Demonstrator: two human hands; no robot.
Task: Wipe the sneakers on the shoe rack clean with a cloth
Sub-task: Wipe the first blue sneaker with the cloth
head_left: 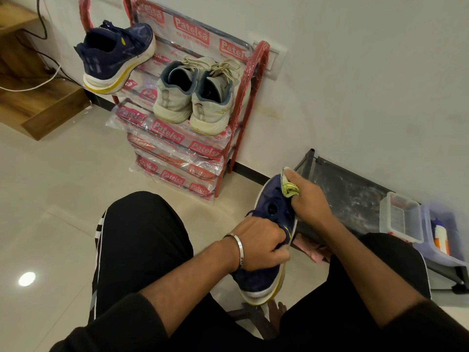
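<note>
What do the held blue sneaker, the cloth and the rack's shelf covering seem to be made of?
Held blue sneaker: upper looks like matte knit textile; the sole is probably foam, white with a yellow edge.
Cloth: soft fabric, yellow-green, folded in layers; the fibre is unclear.
Shelf covering: thin clear plastic film, since it is glossy, wrinkled and printed red.

The held sneaker [269, 224] was navy with a white-and-yellow sole, the cloth [289, 188] pale yellow-green, the shoe rack [256, 80] red, the sneaker pair [198, 95] off-white.
</note>
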